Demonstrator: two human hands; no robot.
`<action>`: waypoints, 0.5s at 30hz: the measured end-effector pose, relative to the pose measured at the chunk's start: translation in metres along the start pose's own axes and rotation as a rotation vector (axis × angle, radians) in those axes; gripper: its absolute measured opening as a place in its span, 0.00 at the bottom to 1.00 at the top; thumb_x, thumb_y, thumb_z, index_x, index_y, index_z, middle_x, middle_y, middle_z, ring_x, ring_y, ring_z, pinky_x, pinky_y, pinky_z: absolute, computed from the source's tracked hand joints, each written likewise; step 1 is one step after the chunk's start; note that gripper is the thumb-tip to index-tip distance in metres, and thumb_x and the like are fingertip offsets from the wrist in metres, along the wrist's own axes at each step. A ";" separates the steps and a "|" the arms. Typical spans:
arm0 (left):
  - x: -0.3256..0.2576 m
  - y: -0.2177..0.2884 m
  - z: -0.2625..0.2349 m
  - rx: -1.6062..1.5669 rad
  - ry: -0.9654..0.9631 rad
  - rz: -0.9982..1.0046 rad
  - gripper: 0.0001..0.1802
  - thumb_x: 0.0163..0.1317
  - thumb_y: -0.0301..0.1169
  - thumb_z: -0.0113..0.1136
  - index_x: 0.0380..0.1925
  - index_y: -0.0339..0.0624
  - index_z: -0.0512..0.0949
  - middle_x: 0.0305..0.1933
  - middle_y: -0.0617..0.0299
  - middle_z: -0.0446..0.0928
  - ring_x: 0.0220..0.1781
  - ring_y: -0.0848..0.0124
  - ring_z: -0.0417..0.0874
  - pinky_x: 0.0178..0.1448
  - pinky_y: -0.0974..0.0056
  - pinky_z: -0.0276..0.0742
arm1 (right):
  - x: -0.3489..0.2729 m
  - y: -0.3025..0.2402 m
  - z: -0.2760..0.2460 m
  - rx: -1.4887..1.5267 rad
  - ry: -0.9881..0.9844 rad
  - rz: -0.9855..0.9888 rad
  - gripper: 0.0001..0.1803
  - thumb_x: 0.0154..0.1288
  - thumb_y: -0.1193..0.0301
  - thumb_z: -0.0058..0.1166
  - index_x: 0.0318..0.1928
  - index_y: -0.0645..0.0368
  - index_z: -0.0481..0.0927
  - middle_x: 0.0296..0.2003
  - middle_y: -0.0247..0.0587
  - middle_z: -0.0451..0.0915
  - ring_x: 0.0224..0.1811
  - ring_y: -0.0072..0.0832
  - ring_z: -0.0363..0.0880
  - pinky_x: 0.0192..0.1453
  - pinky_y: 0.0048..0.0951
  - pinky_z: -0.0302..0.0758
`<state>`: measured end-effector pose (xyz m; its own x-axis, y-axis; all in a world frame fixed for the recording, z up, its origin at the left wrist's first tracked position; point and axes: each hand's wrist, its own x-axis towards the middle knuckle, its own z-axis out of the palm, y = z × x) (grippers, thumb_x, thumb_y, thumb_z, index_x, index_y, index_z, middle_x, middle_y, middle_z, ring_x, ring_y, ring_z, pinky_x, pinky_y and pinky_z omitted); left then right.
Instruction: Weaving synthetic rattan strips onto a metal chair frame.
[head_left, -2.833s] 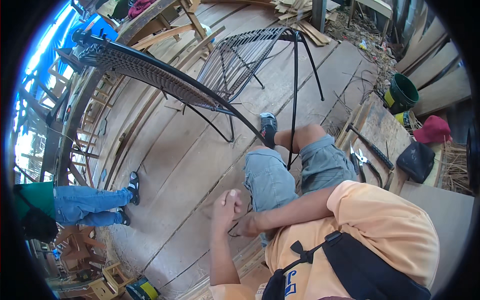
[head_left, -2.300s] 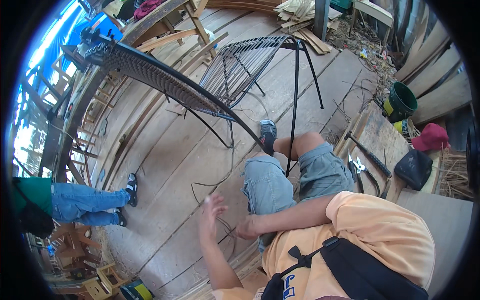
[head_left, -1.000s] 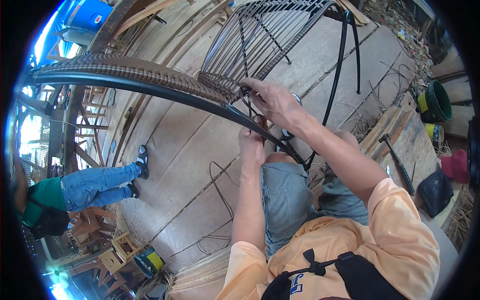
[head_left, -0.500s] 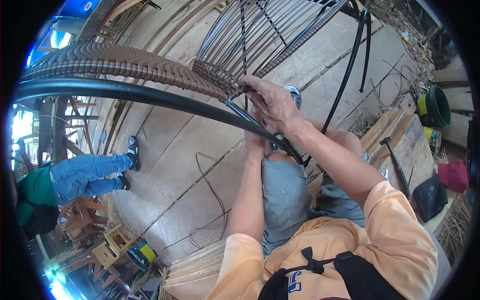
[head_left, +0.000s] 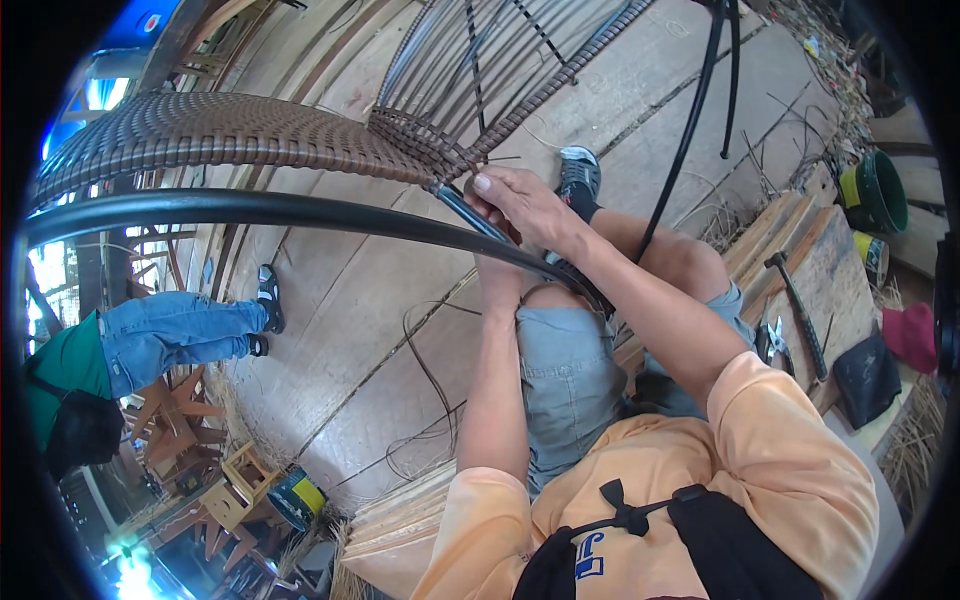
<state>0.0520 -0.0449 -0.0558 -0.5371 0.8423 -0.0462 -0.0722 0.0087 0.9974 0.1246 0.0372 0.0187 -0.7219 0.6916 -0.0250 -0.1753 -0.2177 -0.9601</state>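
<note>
Chair (head_left: 240, 130), brown weave on a dark tube frame (head_left: 230, 207), is located ahead of the person, extending toward the upper left. Right hand (head_left: 525, 205): fingers pinched at the woven corner (head_left: 458, 165), apparently grasping a strand (head_left: 507, 158). Left hand (head_left: 500, 272): fingers mostly hidden; grip cannot be told. Change noted: hands, earlier apart, are now together and the strand's tip shows, suggesting work concentrated at that corner.

The black tubular-metal chair (head_left: 270, 207) over there has a tightly woven brown panel (head_left: 230, 130) stretching left, joined at an angle to an open panel of spaced strands (head_left: 478, 90). A thin dark strand (head_left: 424, 366) curves loosely along the wooden floor (head_left: 350, 350).
</note>
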 end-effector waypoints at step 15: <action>-0.028 0.021 -0.033 0.403 0.025 -0.110 0.20 0.68 0.41 0.41 0.26 0.34 0.66 0.22 0.61 0.67 0.24 0.70 0.68 0.29 0.61 0.65 | 0.002 0.006 0.005 0.287 -0.244 0.212 0.28 0.68 0.46 0.39 0.19 0.55 0.65 0.16 0.24 0.62 0.19 0.15 0.58 0.22 0.19 0.60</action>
<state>0.0379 -0.0855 -0.0349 -0.5649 0.8115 -0.1499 0.2020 0.3121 0.9283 0.1187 0.0333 0.0146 -0.8933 0.4348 -0.1141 -0.1596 -0.5440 -0.8238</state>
